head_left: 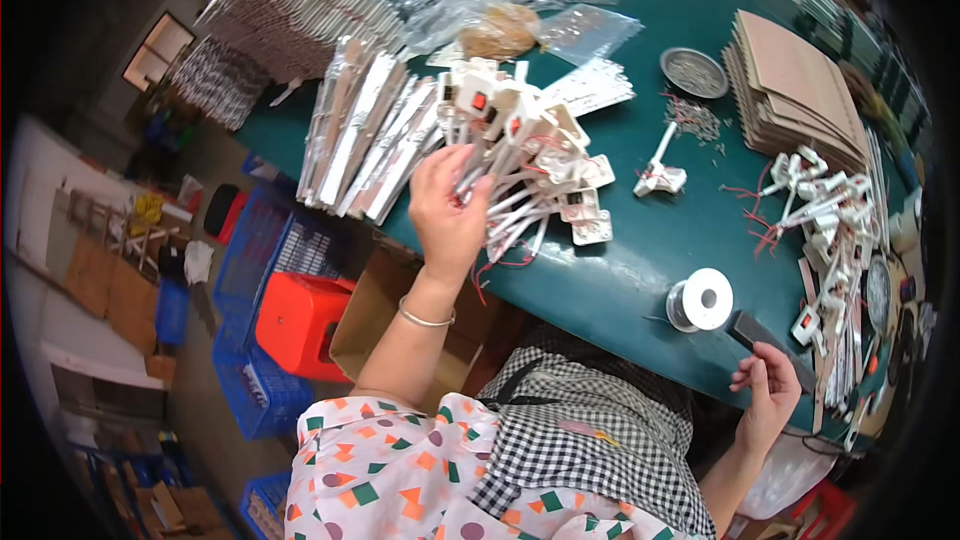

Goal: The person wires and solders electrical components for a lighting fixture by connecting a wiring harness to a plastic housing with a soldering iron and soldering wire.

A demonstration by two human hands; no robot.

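Lighting was even and bright overhead; mild glare lay on the green table (640, 270). Edges curved heavily, corners went black, and the periphery looked soft.

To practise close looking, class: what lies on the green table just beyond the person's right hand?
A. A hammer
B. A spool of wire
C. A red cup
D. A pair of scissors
B: a round spool of silvery wire lies on the green table just past the right hand, while the left hand grips white parts.
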